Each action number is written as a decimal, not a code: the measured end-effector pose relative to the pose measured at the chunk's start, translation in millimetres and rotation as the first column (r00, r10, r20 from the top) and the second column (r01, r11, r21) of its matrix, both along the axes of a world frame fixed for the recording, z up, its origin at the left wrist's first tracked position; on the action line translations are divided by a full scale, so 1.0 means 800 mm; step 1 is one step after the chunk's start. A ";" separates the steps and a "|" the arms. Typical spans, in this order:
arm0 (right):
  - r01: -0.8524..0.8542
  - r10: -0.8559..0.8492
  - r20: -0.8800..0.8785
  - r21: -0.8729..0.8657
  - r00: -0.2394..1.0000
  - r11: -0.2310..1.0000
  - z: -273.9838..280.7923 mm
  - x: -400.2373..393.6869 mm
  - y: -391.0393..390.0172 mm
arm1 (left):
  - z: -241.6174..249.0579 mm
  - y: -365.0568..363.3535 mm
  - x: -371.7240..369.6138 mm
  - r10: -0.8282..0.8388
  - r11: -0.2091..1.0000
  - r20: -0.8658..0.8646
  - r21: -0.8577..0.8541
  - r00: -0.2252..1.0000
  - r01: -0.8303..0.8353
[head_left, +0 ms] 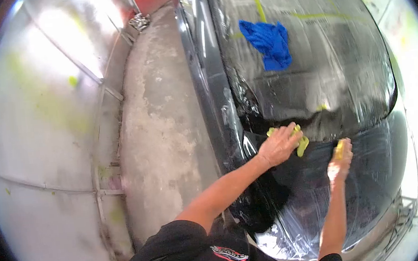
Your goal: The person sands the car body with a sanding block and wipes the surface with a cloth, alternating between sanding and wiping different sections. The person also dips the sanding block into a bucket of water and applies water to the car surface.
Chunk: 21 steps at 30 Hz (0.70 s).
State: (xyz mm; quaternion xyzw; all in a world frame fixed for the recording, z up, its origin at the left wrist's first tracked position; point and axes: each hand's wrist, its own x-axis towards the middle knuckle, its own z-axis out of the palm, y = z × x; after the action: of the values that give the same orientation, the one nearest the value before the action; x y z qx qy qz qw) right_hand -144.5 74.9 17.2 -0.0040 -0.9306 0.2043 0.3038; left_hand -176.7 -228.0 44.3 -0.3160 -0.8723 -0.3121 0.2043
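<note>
My left hand [279,145] is closed over a crumpled yellow-green cloth [303,146], pressing it on a dark car panel [370,158] just below the masked window. My right hand [341,164] grips a small yellow block or pad [340,149] against the same panel, to the right of the left hand; its exact kind is hard to make out. Whitish wet streaks cover the panel around both hands. Farther up, a blue cloth [270,45] lies bunched on the newspaper masking sheet [309,84], which covers the window glass and is crossed by yellow-green tape.
A long dark car side [209,76] runs along the left of the masked area. Beyond it are a bare concrete floor [154,135] and a pale booth wall [41,140] with yellow-green overspray. A metal frame [405,212] stands at the lower right.
</note>
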 end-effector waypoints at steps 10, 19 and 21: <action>0.268 -0.289 0.241 0.119 0.926 0.956 0.006 -0.004 -0.030 | 0.009 -0.009 0.007 -0.028 0.999 0.003 -0.017 1.000 0.028; -0.183 0.138 0.195 0.238 0.971 0.954 0.015 0.094 -0.152 | 0.006 0.030 -0.011 -0.270 0.954 0.061 0.149 0.961 0.259; -0.040 0.019 0.257 0.077 0.966 0.996 0.041 0.069 -0.111 | 0.000 0.065 -0.014 -0.279 0.920 -0.123 0.250 0.952 0.302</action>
State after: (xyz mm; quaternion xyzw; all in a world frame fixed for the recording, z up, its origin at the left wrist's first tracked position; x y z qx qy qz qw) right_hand -89.2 -13.6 50.1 -0.0042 -0.9696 0.1683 0.1777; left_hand -188.2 -175.8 44.4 -0.4247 -0.7563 -0.4397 0.2330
